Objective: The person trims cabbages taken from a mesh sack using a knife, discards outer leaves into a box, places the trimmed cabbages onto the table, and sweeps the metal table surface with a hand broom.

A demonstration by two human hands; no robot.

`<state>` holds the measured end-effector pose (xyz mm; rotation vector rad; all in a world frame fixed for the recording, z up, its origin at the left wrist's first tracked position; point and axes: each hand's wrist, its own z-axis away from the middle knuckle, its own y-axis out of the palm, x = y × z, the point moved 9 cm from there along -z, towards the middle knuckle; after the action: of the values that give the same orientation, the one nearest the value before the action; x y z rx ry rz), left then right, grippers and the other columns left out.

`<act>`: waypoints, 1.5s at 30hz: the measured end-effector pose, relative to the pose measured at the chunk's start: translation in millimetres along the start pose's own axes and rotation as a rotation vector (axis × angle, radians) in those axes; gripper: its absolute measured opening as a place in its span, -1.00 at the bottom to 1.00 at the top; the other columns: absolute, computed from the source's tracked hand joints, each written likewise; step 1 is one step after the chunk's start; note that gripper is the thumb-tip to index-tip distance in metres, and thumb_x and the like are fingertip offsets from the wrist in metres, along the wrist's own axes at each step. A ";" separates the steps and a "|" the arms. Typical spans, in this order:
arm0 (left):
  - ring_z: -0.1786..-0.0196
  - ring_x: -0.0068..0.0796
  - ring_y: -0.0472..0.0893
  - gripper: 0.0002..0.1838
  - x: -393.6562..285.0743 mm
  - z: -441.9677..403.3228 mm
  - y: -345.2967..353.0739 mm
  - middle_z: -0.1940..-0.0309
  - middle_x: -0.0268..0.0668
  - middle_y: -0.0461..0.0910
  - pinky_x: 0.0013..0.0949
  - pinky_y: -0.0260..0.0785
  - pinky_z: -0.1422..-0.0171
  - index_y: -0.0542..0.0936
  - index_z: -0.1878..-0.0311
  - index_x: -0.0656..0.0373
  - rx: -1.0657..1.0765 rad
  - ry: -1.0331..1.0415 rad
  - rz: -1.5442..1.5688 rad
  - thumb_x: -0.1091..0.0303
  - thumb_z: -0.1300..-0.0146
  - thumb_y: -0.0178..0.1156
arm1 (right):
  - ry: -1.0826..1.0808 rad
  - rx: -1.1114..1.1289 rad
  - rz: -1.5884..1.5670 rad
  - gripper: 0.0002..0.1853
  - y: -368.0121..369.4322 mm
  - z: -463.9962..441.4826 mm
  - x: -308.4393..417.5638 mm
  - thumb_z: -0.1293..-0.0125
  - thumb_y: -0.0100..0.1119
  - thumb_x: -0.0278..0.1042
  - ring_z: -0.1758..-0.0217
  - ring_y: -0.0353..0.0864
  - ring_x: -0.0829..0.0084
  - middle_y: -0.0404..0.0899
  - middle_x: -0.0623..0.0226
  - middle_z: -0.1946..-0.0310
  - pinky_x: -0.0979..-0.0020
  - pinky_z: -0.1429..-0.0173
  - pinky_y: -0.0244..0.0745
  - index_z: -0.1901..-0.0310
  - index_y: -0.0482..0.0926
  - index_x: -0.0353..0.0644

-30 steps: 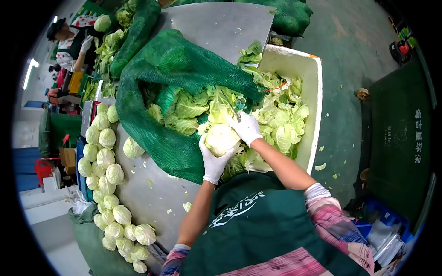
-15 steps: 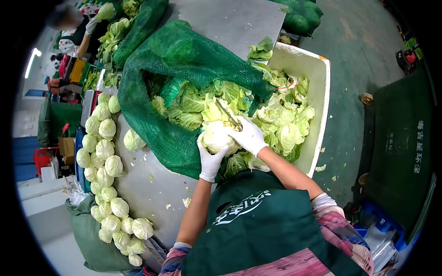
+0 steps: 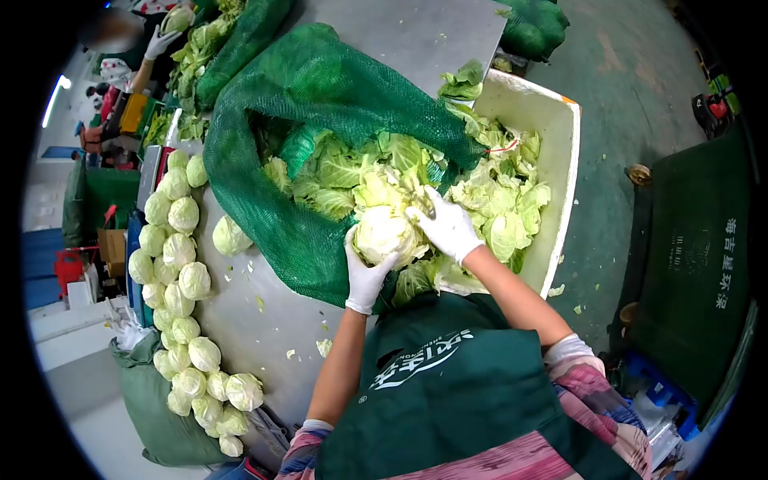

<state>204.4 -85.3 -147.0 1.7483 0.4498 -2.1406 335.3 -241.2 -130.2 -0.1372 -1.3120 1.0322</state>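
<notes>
My left hand [image 3: 366,276], in a white glove, cups a pale trimmed cabbage [image 3: 386,234] from its left and lower side. My right hand [image 3: 450,230], also gloved, is at the cabbage's right side with thumb and fingers curled together. A slim knife sits in that hand, mostly hidden by the fingers and loose leaves. Outer cabbage leaves [image 3: 380,188] fan out just above the head. Behind them the green mesh sack [image 3: 276,240] lies with its mouth open, more leafy cabbage inside.
Trimmed cabbages [image 3: 178,250] line the left edge of the metal table [image 3: 264,320], with a single cabbage [image 3: 231,235] beside the sack. A white foam box [image 3: 566,184] of loose leaves stands at right. Another person's gloved hand [image 3: 162,42] holds a cabbage at top left.
My right hand has drawn slightly right from the cabbage, and the knife blade has turned mostly out of sight. The pale head shows more fully. The other person's hand has shifted slightly.
</notes>
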 end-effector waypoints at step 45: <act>-0.45 0.10 0.13 0.14 -96.4 -29.8 81.7 -0.37 0.07 0.22 -0.11 0.01 -0.52 0.17 -0.41 0.29 0.400 0.552 -1.008 0.22 0.28 0.58 | 0.124 0.040 -0.531 -0.27 -3.0 4.7 -35.6 -0.30 0.13 0.15 0.64 0.49 0.46 0.58 0.22 0.53 0.42 0.42 0.42 -0.23 0.41 -0.40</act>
<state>285.2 -138.9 -60.6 2.7692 1.3632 -2.3968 336.4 -269.4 -152.6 0.1696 -1.1283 0.5857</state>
